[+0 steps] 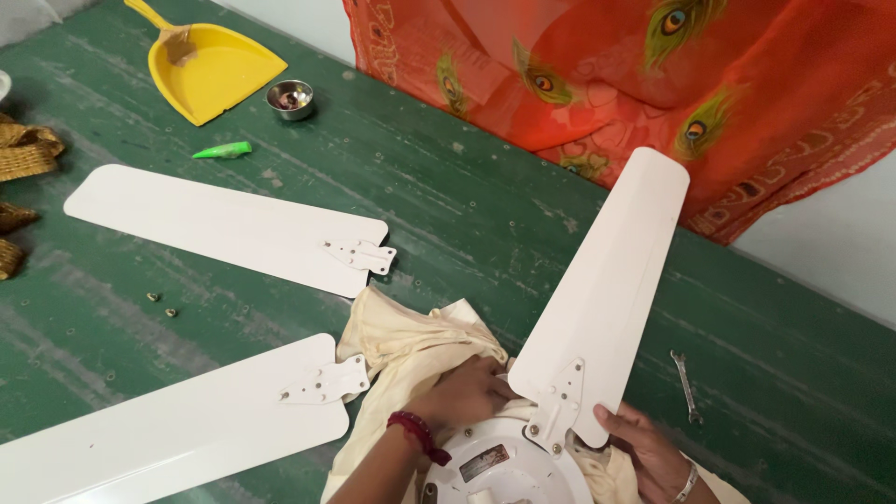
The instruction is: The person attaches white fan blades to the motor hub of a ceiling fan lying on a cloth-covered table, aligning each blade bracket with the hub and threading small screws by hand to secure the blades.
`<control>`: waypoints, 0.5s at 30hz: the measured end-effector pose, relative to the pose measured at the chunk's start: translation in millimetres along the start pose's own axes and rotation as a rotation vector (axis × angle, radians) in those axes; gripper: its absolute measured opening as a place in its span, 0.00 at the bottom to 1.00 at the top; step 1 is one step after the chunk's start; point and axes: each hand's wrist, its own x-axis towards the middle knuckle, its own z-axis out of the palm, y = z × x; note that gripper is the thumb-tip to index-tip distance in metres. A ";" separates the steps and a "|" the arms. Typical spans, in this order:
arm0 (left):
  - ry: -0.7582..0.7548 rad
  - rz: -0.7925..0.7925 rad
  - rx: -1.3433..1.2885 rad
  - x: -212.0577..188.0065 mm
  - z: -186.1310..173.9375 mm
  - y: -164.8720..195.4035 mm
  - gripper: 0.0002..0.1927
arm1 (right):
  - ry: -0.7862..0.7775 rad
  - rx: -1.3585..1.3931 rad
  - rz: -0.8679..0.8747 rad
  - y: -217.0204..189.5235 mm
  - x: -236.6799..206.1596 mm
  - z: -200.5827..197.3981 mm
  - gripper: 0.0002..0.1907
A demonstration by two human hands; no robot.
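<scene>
Near floor edge – fan motor (504,467) sits on cream cloth (411,350), prob. as padding. Left hand (467,394) presses flat by blade bracket (557,406); right hand (644,448) grips blade (602,299) edge, steadying it. Spanner (686,385) lies nearby, right.

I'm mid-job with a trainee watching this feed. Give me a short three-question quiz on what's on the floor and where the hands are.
1. True or false: all three white fan blades are bolted to the motor housing.
2. What does the right hand touch? A) the spanner B) the root of the upright blade C) the dustpan
3. Fill in: the left hand rests on the cream ____ beside the housing.

Key
1. False. Only the upright blade sits on the housing; the upper loose blade and lower loose blade lie apart on the green floor.
2. B. The spanner lies untouched; the yellow dustpan is far off.
3. cloth.
</scene>
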 end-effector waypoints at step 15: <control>-0.231 -0.283 0.192 -19.5 -23.3 73.7 0.28 | 0.038 -0.049 -0.044 4.0 -2.3 -1.9 0.25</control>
